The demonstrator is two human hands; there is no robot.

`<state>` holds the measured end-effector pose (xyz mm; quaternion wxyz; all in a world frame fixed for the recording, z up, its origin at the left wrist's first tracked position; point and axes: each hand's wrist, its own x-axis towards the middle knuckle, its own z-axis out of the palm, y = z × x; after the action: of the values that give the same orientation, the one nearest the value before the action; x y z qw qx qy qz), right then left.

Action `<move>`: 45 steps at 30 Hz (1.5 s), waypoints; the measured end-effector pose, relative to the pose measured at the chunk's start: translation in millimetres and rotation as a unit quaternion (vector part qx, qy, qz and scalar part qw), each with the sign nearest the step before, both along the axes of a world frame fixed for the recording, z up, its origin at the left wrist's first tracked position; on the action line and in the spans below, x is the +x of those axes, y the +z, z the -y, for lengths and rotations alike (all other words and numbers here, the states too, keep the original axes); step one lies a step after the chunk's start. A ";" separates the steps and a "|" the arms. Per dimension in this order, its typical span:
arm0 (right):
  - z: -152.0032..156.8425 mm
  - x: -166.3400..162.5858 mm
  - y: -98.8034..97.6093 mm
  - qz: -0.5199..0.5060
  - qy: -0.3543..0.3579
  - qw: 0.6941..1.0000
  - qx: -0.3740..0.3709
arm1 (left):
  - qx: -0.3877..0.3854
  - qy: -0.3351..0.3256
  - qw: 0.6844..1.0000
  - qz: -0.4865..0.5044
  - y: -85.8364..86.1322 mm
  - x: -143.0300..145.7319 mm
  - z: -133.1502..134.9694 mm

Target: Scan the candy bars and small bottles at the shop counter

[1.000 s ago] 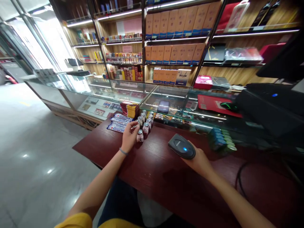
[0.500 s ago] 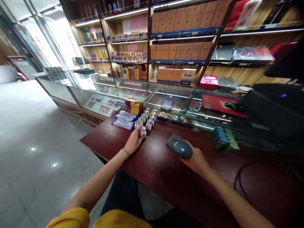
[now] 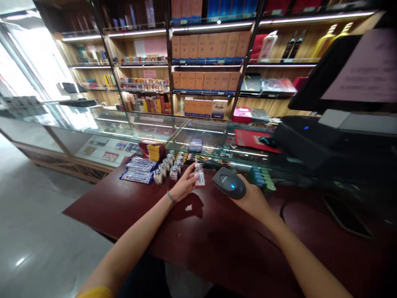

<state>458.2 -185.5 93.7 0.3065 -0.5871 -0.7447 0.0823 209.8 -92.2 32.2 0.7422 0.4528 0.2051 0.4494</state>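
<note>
My left hand (image 3: 185, 184) grips a small clear jar (image 3: 199, 175) with a silvery lid and a label, lifted above the dark red tabletop (image 3: 130, 207). In my right hand (image 3: 252, 196) is a black barcode scanner (image 3: 228, 183) with a blue light lit on top. The scanner's front end points left, toward the jar, with a small gap between them. Several similar jars (image 3: 173, 174) stand in rows left of my left hand. Blue and white packets (image 3: 138, 170) lie stacked beside these jars.
Behind the packets rises a stack of red and yellow packs (image 3: 152, 151). Green and blue tubes (image 3: 263, 178) stand right of the scanner. A glass display counter (image 3: 204, 131) runs along the back. At right are a dark monitor (image 3: 338, 74) and a phone-like slab (image 3: 345, 216).
My left hand has picked up the jar and carried it right, off the table and close to the scanner. The camera view has turned rightward. My right hand still holds the scanner.
</note>
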 end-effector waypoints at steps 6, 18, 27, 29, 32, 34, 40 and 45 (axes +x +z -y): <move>2.9 18.6 26.8 0.171 -0.059 0.983 -0.011 | -0.031 0.030 0.998 0.050 -18.7 59.1 -38.7; -0.4 10.5 17.3 0.265 -0.015 0.963 -0.047 | -0.022 0.071 0.997 -0.032 -48.1 66.3 -61.0; -0.4 27.1 27.6 0.232 -0.047 0.971 -0.026 | -0.035 0.040 0.998 0.020 -35.5 61.1 -48.3; -0.8 39.9 32.4 0.215 -0.071 0.974 -0.009 | -0.018 0.046 0.999 0.001 -34.1 63.7 -45.0; 0.7 62.4 41.9 0.190 -0.109 0.976 0.010 | 0.027 0.074 0.996 -0.046 -32.3 73.9 -41.0; 3.9 76.2 49.0 0.166 -0.130 0.977 0.011 | 0.059 0.111 0.988 -0.086 -31.8 85.4 -39.9; 17.2 102.6 65.7 0.126 -0.188 0.973 0.041 | 0.130 0.215 0.943 -0.217 -36.4 139.1 -45.6; 26.0 115.7 71.8 0.113 -0.194 0.973 0.054 | 0.231 0.208 0.912 -0.267 -42.2 192.6 -55.0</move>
<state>573.9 -211.6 165.5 0.2613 -0.7087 -0.6497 -0.0858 402.5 -37.2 -10.0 0.4245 0.6619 0.3760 0.4902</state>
